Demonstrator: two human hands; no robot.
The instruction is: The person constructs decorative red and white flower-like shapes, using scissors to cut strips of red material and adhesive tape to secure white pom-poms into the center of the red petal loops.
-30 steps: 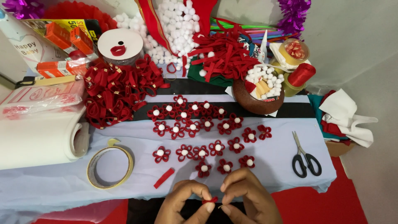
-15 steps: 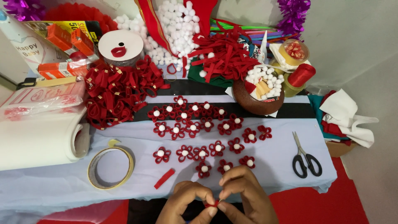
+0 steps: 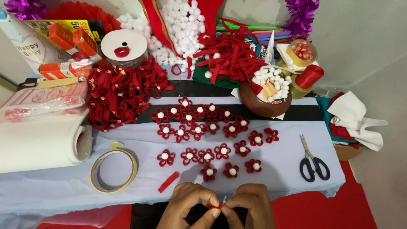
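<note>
I am pinching a little red strip (image 3: 215,205) between the fingertips of both my hands, low down at the near edge of the surface (image 3: 292,169). My left hand (image 3: 186,208) grips one end and my right hand (image 3: 250,208) grips the other end, and both are closed tight on it. A tiny pale bit sticks up where my fingers meet, but it is too small for me to tell what it is. I think I am in the middle of bending this strip into a loop, like a petal. Just above my hands are rows of red flowers (image 3: 203,131), each with a white ball in the middle. One loose red strip (image 3: 168,182) lies near my left hand, beside a ring of tape (image 3: 113,170). A big heap of red loops (image 3: 118,97) sits farther back on the left. The black scissors (image 3: 313,159) lie off to the right, well apart from my hands. A brown bowl (image 3: 263,104) with white balls stands behind the flowers. I think the next move needs a steady pinch, so the two ends meet and stay together, and small, gentle fingers, since the strip is soft and could slip or unfold.
</note>
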